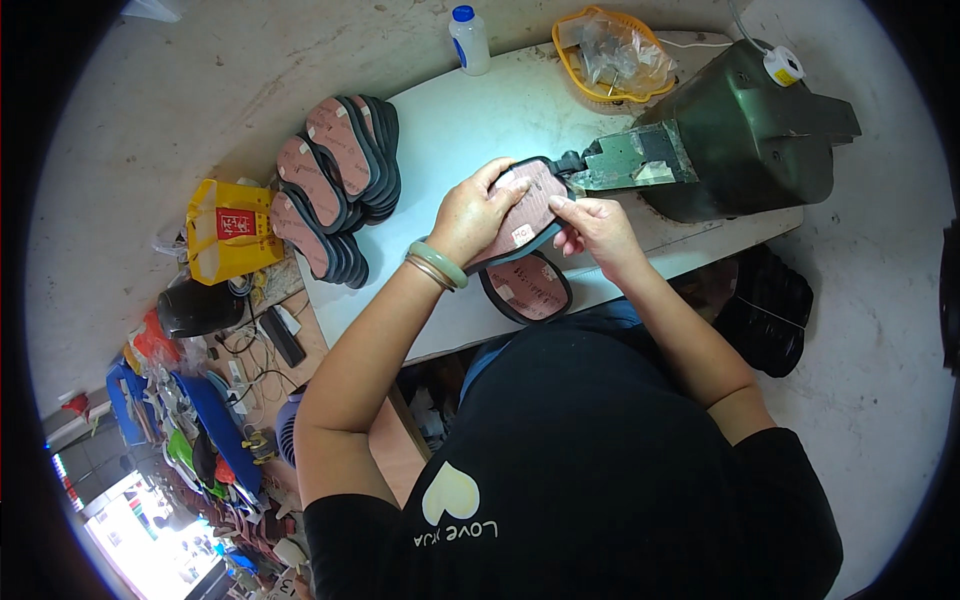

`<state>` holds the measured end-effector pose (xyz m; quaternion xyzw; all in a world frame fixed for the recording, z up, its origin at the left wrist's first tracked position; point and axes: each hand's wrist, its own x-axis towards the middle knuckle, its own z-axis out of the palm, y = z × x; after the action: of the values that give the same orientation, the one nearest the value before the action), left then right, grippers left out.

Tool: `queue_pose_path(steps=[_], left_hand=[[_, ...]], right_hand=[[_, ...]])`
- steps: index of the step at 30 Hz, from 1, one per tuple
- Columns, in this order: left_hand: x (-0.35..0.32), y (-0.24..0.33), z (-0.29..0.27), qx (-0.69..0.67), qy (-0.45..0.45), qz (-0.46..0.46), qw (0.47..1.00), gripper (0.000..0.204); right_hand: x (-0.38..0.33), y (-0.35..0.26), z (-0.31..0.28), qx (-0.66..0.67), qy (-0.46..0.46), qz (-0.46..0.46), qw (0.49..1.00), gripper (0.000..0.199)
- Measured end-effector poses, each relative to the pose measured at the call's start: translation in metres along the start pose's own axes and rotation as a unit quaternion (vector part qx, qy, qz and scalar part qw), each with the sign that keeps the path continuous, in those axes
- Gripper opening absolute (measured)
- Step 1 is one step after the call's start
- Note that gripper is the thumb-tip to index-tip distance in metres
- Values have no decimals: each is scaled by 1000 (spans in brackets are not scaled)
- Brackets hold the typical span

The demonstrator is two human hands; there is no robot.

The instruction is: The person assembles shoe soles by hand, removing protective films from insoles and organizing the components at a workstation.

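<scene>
One white table [430, 130] spread out before you, its near edge running just past your waist. On its right side sat a dark green machine [745, 140], a narrower arm [635, 158] of it reaching left toward the middle of the tabletop. Three overlapping stacks of soles [330, 180], pink on top and dark at the rims, lay at the left end. A black bundle [770, 325] bound with pale string was down on the right, off the near edge. Just left of the stacks stood a yellow bag [205, 240] with a red patch. At the far right, a yellow basket [572, 80] held crumpled clear plastic [625, 55].

Your left hand [475, 215] grasped a single sole [540, 195], its thumb laid on the pink face. Your right hand [605, 235] pinched that same piece at its right edge. You had it over the middle of the table, its far end close beside the machine's arm; whether the two touched could not be told. Nearer to you lay a second sole [530, 290], partly covered by the held one. A white bottle [474, 50] with a blue cap stood at the far edge, left of the basket. A green bangle [440, 264] circled your left wrist, and a small pale label [523, 235] marked the held piece.
</scene>
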<state>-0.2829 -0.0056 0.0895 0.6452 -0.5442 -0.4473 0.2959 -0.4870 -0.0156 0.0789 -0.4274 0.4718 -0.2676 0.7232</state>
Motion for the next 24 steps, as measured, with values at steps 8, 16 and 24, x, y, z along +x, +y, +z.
queue_pose_path(steps=[8, 16, 24], left_hand=[[-6, 4, 5, 0, 50, -2, 999, 45], [-11, 12, 14, 21, 79, -24, 996, 54], [-9, 8, 29, 75, 219, -23, 973, 65]], right_hand=[[0, 13, 6, 5, 3, -70, 998, 41], [-25, 40, -2, 12, -42, -44, 998, 41], [-79, 46, -6, 219, -273, 153, 924, 37]])
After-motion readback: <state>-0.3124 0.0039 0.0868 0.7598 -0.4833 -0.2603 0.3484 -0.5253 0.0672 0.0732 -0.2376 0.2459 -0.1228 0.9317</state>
